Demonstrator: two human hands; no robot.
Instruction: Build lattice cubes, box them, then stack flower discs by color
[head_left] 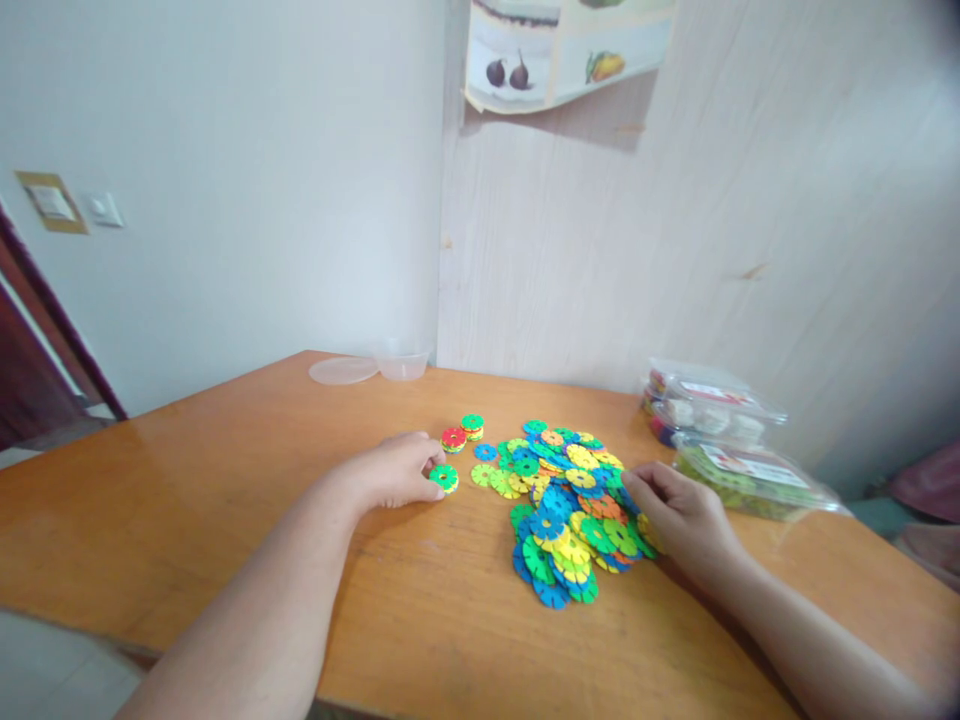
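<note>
My left hand [401, 470] closes its thumb and fingers around the side of a small stack of notched plastic discs [445, 478], green on top, on the table. Just beyond it stand two more short stacks, a red-topped stack [453, 438] and a green-topped stack [472, 422]. To the right spreads a loose pile of flower-shaped discs [566, 500] in blue, green, yellow and orange. My right hand [679, 510] rests at the right edge of this pile, its thumb and fingers pinched together. Whatever lies between those fingertips is hidden.
A clear round tub [403, 362] and its flat lid [343, 371] lie at the back of the wooden table [247, 480], near the wall. Clear plastic boxes [712, 405] are stacked at the right, with a box of green pieces [754, 478] in front.
</note>
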